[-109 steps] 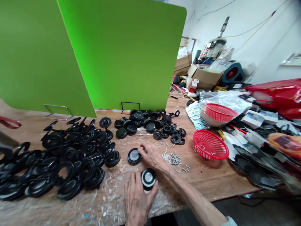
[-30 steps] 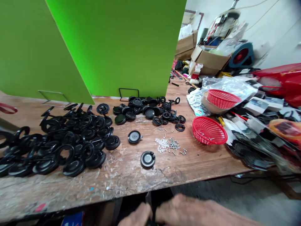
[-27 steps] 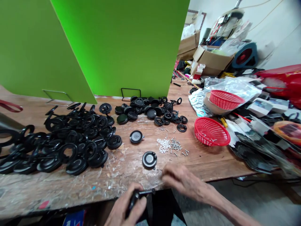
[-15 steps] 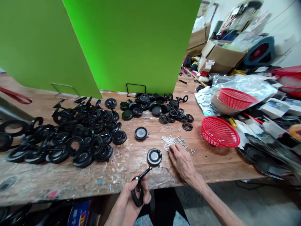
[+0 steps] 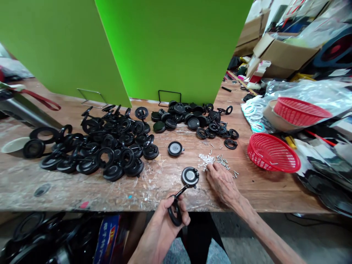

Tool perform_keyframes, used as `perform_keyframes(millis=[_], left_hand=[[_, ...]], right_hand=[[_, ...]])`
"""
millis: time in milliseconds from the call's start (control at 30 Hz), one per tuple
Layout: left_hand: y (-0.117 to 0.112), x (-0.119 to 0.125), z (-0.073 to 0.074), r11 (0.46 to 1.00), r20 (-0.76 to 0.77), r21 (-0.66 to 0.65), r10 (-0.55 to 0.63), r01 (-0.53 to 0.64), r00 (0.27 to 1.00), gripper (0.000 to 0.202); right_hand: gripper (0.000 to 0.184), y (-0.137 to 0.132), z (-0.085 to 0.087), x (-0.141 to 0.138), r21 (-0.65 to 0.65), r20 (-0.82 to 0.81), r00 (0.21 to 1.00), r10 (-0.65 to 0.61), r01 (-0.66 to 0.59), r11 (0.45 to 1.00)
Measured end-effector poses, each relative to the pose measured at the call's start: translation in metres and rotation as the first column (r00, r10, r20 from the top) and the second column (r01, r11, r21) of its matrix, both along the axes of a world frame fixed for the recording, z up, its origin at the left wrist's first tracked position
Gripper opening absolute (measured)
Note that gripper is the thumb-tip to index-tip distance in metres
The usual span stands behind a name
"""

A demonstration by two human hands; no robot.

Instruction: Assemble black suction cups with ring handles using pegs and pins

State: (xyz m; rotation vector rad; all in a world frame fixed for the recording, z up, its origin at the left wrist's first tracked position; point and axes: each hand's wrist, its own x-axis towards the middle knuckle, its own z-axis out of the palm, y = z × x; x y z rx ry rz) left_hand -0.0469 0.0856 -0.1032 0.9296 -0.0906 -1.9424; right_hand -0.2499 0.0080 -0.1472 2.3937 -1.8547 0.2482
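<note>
My left hand grips a black ring with a short arm, held at the table's front edge. The arm's tip points up at a round black base with a grey face; whether they touch I cannot tell. My right hand rests on the table with its fingertips pressed together at the near edge of a pile of small white pieces. What those fingertips hold, if anything, is hidden. Metal screws lie just beyond them. Another round black base lies farther back.
Many black ring-and-base assemblies are heaped at left. Loose black bases and black rings lie behind, below a green panel. A red basket stands at right. A cup and a metal flask are far left.
My view has turned left, so the scene sits farther right. The arm's tip in my left hand has come slightly closer to the near base. My right hand stays by the white pieces.
</note>
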Motion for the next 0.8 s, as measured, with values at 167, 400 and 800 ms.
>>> perform_keyframes(millis=[167, 400, 800], left_hand=[[0.001, -0.001, -0.004, 0.997, 0.099, -0.081, -0.005, 0.013, 0.995, 0.018], [0.001, -0.001, -0.01, 0.993, 0.191, -0.116, 0.0, 0.022, 0.982, 0.022], [0.007, -0.004, -0.008, 0.941, 0.625, -0.269, 0.01, 0.204, 0.78, 0.021]], right_hand=[[0.015, -0.002, -0.002, -0.004, 0.038, 0.029, 0.999, 0.016, -0.017, 0.999], [0.019, 0.0, -0.003, -0.006, 0.045, -0.011, 0.999, 0.045, -0.045, 0.998], [0.014, 0.042, 0.035, 0.022, 0.3, 0.863, 0.468, -0.192, -0.169, 0.939]])
